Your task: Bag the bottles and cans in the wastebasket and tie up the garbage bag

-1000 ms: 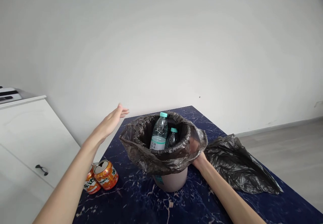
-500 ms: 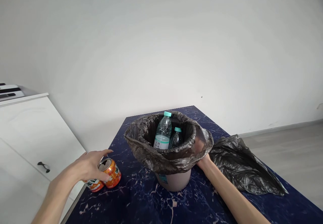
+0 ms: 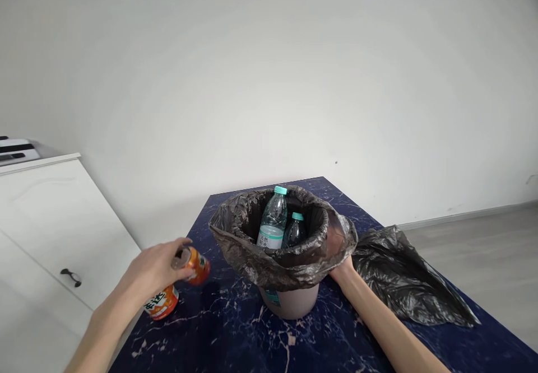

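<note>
My left hand (image 3: 162, 266) is closed around an orange drink can (image 3: 196, 266), lifted and tilted above the table. Just below it, a second orange can (image 3: 163, 304) stands on the table, partly covered by my hand. A grey trash bin (image 3: 294, 304) stands in the middle, lined with a black plastic bag (image 3: 269, 272) folded loosely over its rim. Inside it are a larger bottle (image 3: 274, 222) and a smaller bottle (image 3: 296, 233), both with teal caps. My right hand (image 3: 338, 250) holds the bin's right side, its fingers partly hidden under the translucent bag fold.
A crumpled black plastic bag (image 3: 412, 278) lies on the right of the dark blue marbled table (image 3: 235, 339). To the left stands a white cabinet (image 3: 46, 210) with a black handle (image 3: 70, 277). A white wall (image 3: 269, 82) rises behind the table.
My left hand has picked one orange can up off the table, tilting it and moving it slightly up and right. The other can stays put. My right hand keeps its place at the bin.
</note>
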Action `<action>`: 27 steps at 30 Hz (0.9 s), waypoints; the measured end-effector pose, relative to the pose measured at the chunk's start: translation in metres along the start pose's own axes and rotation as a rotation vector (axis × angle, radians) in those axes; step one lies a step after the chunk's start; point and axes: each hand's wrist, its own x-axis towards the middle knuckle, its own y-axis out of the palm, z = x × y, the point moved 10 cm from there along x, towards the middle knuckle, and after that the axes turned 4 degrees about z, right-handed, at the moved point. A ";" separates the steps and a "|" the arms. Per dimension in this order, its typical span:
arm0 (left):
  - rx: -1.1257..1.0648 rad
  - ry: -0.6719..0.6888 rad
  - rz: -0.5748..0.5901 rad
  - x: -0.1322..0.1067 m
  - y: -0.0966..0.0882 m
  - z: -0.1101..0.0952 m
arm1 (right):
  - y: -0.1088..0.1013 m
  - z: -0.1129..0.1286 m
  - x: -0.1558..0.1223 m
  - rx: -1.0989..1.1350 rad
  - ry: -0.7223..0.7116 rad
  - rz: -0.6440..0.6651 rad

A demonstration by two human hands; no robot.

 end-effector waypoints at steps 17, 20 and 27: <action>-0.997 0.577 -0.825 -0.080 -0.183 -0.140 | 0.018 0.006 -0.009 -0.039 0.030 -0.018; -0.885 0.537 -0.661 -0.063 -0.175 -0.169 | 0.022 0.005 -0.010 -0.029 0.047 -0.007; -0.561 0.542 -0.303 -0.037 -0.138 -0.222 | 0.020 -0.002 -0.006 -0.001 0.079 -0.001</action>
